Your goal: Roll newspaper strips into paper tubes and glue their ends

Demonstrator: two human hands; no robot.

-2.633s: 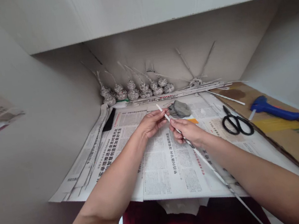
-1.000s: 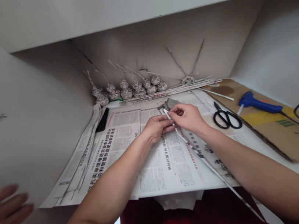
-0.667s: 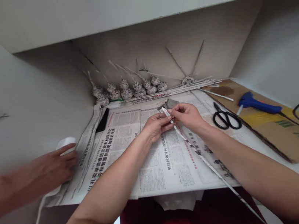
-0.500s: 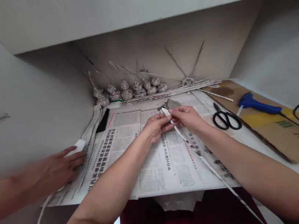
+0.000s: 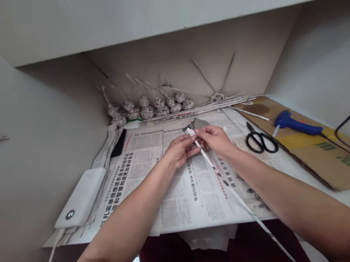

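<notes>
Both my hands meet over the middle of the newspaper (image 5: 178, 200) that covers the table. My left hand (image 5: 180, 149) pinches the upper end of a long, thin rolled paper strip (image 5: 205, 157). Fingertips of my right hand (image 5: 213, 138) close on the same end from the other side. From there the strip slants down to the right, past my right forearm and over the table's front edge. Just behind my fingers lies a crumpled grey cloth (image 5: 199, 123). Part of the strip's tip is hidden between my fingers.
Several woven paper gourds (image 5: 146, 109) line the back, beside a bundle of paper sticks (image 5: 192, 112). Black scissors (image 5: 261, 141) and a blue glue gun (image 5: 297, 123) on cardboard (image 5: 316, 163) are at right. A white power bank (image 5: 82, 198) with a cable and a black object (image 5: 118, 143) are at left.
Another person's hand has let go of the white power bank at the left and left the view. My hands keep their pinch on the strip, whose lower end has swung slightly left.
</notes>
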